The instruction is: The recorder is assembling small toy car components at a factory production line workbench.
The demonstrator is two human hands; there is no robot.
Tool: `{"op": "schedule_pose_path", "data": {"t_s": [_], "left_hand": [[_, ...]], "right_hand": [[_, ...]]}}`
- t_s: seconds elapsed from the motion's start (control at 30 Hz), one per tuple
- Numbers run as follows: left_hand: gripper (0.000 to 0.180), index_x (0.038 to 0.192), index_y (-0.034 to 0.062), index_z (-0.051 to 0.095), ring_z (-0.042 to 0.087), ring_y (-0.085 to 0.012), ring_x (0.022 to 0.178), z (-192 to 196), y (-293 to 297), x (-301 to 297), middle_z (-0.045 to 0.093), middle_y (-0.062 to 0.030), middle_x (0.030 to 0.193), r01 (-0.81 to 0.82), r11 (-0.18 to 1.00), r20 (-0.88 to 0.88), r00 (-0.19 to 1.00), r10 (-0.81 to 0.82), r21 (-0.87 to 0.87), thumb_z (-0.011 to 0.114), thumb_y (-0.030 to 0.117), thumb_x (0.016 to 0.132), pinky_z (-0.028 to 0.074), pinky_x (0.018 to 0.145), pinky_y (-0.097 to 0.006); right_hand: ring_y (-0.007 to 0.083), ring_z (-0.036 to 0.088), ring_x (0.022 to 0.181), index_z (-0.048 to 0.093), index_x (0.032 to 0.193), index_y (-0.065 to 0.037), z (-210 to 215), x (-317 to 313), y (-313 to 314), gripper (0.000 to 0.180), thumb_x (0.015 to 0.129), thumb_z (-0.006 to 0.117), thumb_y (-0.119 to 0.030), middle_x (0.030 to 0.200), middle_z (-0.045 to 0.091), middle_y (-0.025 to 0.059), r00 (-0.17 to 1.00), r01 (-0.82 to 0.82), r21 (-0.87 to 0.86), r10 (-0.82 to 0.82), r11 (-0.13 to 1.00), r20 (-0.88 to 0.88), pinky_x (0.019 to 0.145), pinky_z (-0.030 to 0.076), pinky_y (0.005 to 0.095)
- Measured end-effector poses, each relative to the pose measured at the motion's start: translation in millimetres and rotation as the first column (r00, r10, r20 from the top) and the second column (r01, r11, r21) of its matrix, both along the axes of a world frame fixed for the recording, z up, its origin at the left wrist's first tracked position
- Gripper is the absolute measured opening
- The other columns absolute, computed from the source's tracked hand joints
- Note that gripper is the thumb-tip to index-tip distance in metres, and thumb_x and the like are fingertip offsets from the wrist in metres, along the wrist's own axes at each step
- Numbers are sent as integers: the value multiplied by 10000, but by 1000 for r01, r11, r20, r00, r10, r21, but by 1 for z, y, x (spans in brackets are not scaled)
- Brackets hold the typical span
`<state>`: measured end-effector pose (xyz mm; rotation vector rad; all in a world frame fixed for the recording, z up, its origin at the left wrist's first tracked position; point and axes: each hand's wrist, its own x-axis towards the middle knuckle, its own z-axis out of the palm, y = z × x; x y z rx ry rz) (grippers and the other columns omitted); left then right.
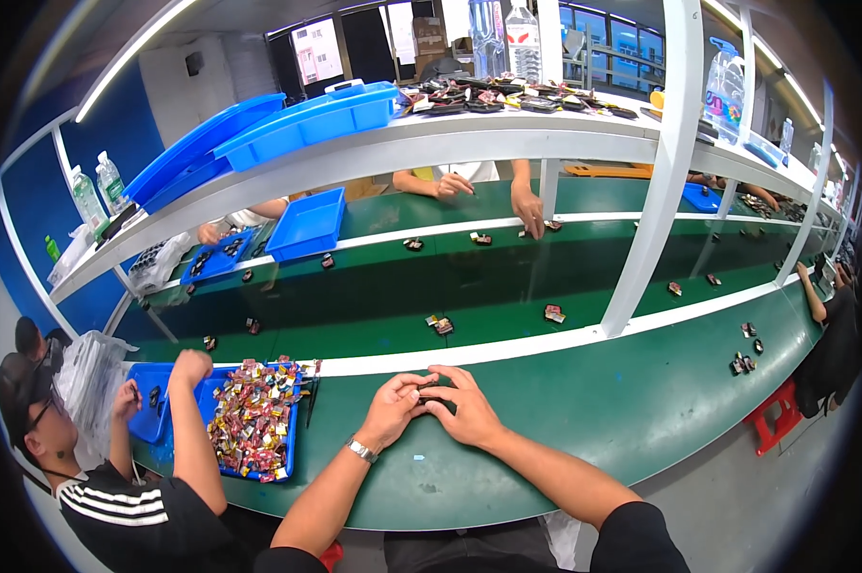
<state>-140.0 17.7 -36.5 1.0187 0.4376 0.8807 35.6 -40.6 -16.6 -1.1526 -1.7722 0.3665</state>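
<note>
Above the green worktop, my left hand (391, 411) and my right hand (471, 413) come together with their fingers closed. Between the fingertips is a small black plastic piece (439, 401), mostly covered by the fingers, so its exact kind cannot be made out. A metal-banded watch (361, 450) is on my left wrist. Left of my hands stands a blue tray (291, 449) heaped with small parts (252, 420) in red, yellow, white and black. A pair of dark tweezers or a similar thin tool (312, 401) lies by the tray's right side.
A white rail (374, 364) parts my worktop (584, 420) from the green belt (355, 306), where small parts (440, 325) lie scattered. A white post (656, 181) rises at right. A co-worker (126, 506) sits close on my left; others work across the belt. Overhead, a shelf holds blue trays (307, 126).
</note>
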Motion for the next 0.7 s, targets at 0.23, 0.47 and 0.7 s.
{"op": "schedule_pose_path", "data": {"t_s": [0.23, 0.47, 0.7], "left_hand": [[224, 1217, 23, 513, 619, -176, 1077, 3, -2, 3, 634, -94, 1174, 1, 999, -49, 999, -2, -35, 499, 69, 998, 535, 921, -354], [228, 1228, 20, 512, 618, -172, 1086, 5, -2, 5, 628, -94, 1208, -3, 999, -54, 999, 0, -43, 481, 76, 1009, 529, 938, -349], [229, 1227, 11, 510, 616, -165, 1090, 6, -4, 6, 627, -88, 1211, -15, 1000, -90, 996, 12, -27, 484, 75, 1008, 533, 939, -338]], "right_hand": [[276, 594, 971, 687, 921, -62, 7, -4, 2, 182, 751, 715, -1, 1029, 614, 83, 992, 126, 201, -129, 971, 4, 786, 523, 356], [256, 602, 924, 666, 942, -67, 6, -2, 3, 185, 762, 707, -46, 970, 600, 61, 980, 114, 283, -154, 952, 123, 743, 541, 361], [251, 599, 899, 662, 918, -69, 6, -6, 4, 151, 775, 709, -72, 920, 596, 55, 970, 161, 274, -203, 948, 133, 733, 538, 364]]}}
